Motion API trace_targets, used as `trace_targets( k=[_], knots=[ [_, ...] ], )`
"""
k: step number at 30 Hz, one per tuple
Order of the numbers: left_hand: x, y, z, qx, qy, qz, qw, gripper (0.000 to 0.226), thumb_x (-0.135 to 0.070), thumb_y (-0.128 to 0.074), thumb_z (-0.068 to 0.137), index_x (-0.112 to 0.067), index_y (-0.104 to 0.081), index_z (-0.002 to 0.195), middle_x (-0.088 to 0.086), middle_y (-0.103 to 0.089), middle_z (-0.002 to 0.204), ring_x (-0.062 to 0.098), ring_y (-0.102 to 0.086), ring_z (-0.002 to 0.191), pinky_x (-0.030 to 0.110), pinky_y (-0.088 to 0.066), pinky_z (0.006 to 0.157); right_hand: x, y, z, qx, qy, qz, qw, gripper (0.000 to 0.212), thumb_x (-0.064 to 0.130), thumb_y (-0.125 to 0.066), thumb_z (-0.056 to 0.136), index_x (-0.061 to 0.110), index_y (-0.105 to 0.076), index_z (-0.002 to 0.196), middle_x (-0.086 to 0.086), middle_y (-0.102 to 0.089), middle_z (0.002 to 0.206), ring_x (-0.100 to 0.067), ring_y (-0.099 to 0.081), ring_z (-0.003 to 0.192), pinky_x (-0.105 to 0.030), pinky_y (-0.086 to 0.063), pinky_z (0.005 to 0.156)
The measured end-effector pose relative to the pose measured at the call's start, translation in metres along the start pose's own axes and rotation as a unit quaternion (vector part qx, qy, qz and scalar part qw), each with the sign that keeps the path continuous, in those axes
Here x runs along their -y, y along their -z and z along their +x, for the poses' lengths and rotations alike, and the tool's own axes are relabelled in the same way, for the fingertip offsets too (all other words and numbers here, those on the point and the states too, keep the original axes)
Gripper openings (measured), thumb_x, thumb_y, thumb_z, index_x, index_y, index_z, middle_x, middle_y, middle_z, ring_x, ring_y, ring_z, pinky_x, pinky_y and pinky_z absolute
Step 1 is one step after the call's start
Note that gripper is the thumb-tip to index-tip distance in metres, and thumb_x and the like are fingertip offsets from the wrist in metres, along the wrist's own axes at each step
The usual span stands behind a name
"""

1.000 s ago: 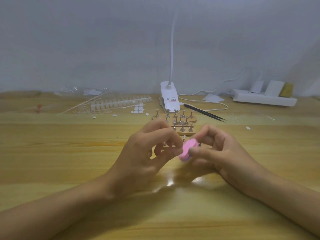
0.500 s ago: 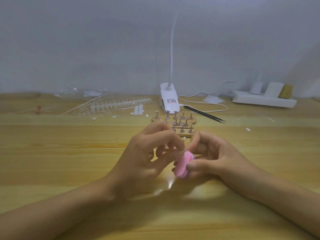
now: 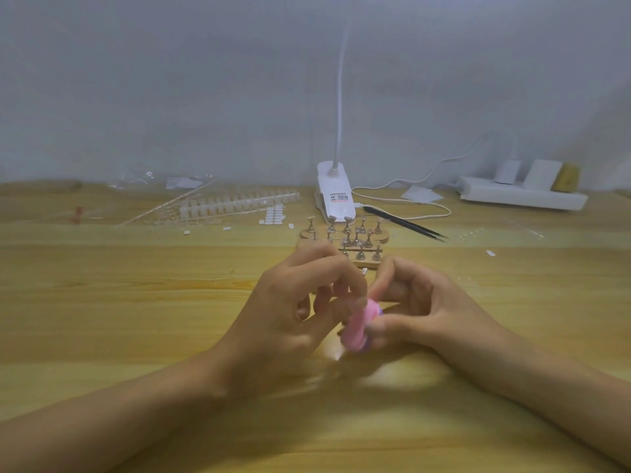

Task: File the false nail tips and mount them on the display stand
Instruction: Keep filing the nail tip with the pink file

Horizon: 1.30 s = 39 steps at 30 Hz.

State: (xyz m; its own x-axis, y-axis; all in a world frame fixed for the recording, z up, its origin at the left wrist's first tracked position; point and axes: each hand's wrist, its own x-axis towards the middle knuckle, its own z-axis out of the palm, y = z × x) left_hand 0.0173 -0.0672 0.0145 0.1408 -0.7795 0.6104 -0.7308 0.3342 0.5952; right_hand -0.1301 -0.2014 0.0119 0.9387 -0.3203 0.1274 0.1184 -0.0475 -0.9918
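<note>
The left hand [image 3: 290, 312] pinches something tiny, presumably a nail tip, against the steeply tilted pink file [image 3: 358, 331] gripped by the right hand [image 3: 430, 312], with the display stand [image 3: 383, 237] just beyond both.

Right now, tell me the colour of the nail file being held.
Pink, seen in the head view: the nail file in the right hand.

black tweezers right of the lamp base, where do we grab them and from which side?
Judging by the pose: pinch the tweezers mid-body, coming from above and the near side. They lie flat on the table, thick end by the lamp base, sharp tips pointing right, so avoid that end. A white cable runs close behind, which crowds a far-side approach.
</note>
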Motion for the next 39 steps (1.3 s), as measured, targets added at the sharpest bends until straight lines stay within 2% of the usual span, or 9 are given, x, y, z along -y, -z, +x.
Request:
trace_targets(
  k=[10,13,16,18,20,24,29,36,39],
  knots=[
    [0.0011,0.0008,-0.0001,-0.004,0.017,-0.019,1.0,0.009,-0.019,-0.067,0.088,-0.02,-0.065,0.08,-0.006,-0.052,0.085,0.015,-0.052,0.07,0.025,-0.037,0.05,-0.0013,0.0037,0.0008,-0.068,0.011,0.046,0.997,0.022,0.017,-0.083,0.075,0.02,-0.063,0.083,-0.008,-0.074,0.092,-0.022,-0.075,0.081,-0.025,-0.058,0.063],
    [0.0005,0.0,-0.0006,0.003,0.02,-0.028,0.999,0.01,-0.017,-0.068,0.087,-0.021,-0.064,0.079,-0.007,-0.052,0.084,0.015,-0.053,0.069,0.02,-0.036,0.052,-0.0001,0.0017,0.0009,-0.001,-0.005,0.018,1.0,0.027,0.02,-0.087,0.073,0.021,-0.062,0.083,-0.01,-0.075,0.095,-0.024,-0.075,0.081,-0.029,-0.06,0.066],
    [0.0003,0.0002,-0.0009,-0.003,0.032,-0.043,0.999,0.009,-0.02,-0.068,0.086,-0.021,-0.065,0.078,-0.006,-0.052,0.084,0.015,-0.052,0.07,0.028,-0.038,0.051,-0.0012,0.0045,0.0016,-0.055,0.0,0.042,0.998,0.022,0.019,-0.084,0.074,0.022,-0.063,0.081,-0.008,-0.074,0.091,-0.021,-0.075,0.081,-0.026,-0.058,0.066],
    [-0.0002,0.0002,-0.001,-0.009,0.039,-0.054,0.998,0.008,-0.021,-0.068,0.086,-0.021,-0.065,0.078,-0.006,-0.052,0.084,0.015,-0.052,0.07,0.033,-0.04,0.05,-0.0009,0.0035,0.0007,-0.024,0.001,0.035,0.999,0.023,0.015,-0.084,0.076,0.021,-0.063,0.081,-0.009,-0.075,0.093,-0.022,-0.074,0.08,-0.026,-0.058,0.065],
    [-0.0009,-0.0003,-0.0011,-0.007,0.037,-0.053,0.998,0.008,-0.019,-0.069,0.085,-0.021,-0.065,0.078,-0.005,-0.052,0.084,0.016,-0.053,0.069,0.033,-0.04,0.05,-0.0006,0.0008,-0.0001,0.005,0.008,0.022,1.0,0.024,0.014,-0.083,0.077,0.019,-0.061,0.084,-0.011,-0.075,0.096,-0.022,-0.074,0.079,-0.027,-0.058,0.065],
    [-0.0009,-0.0001,-0.0025,-0.001,0.035,-0.05,0.998,0.008,-0.021,-0.069,0.086,-0.018,-0.066,0.078,-0.004,-0.053,0.086,0.018,-0.053,0.07,0.033,-0.04,0.05,-0.0032,0.0057,0.0016,-0.068,0.013,0.054,0.996,0.023,0.012,-0.082,0.074,0.016,-0.061,0.084,-0.009,-0.072,0.092,-0.021,-0.073,0.08,-0.028,-0.059,0.067],
    [-0.0023,-0.0007,-0.0039,-0.001,0.024,-0.048,0.999,0.009,-0.022,-0.071,0.087,-0.02,-0.066,0.079,-0.006,-0.052,0.086,0.017,-0.053,0.071,0.025,-0.038,0.052,-0.0018,0.0055,0.0014,-0.011,0.003,0.037,0.999,0.024,0.011,-0.082,0.071,0.019,-0.063,0.083,-0.01,-0.073,0.095,-0.025,-0.073,0.08,-0.032,-0.06,0.069],
    [0.0021,0.0005,-0.0017,-0.003,0.05,-0.079,0.996,0.007,-0.022,-0.071,0.084,-0.018,-0.068,0.079,-0.004,-0.053,0.086,0.016,-0.052,0.069,0.04,-0.041,0.049,-0.0021,0.0049,0.0018,-0.068,0.018,0.056,0.996,0.021,0.013,-0.081,0.074,0.018,-0.062,0.084,-0.011,-0.071,0.096,-0.023,-0.073,0.081,-0.028,-0.059,0.067],
    [0.0035,0.0002,-0.0016,-0.001,0.065,-0.105,0.992,0.008,-0.025,-0.075,0.081,-0.02,-0.07,0.077,-0.005,-0.053,0.086,0.016,-0.052,0.07,0.042,-0.042,0.049,-0.0007,0.0018,0.0001,-0.018,0.01,0.03,0.999,0.025,0.008,-0.083,0.075,0.02,-0.063,0.083,-0.007,-0.073,0.093,-0.021,-0.073,0.078,-0.027,-0.059,0.066]
  ],
)
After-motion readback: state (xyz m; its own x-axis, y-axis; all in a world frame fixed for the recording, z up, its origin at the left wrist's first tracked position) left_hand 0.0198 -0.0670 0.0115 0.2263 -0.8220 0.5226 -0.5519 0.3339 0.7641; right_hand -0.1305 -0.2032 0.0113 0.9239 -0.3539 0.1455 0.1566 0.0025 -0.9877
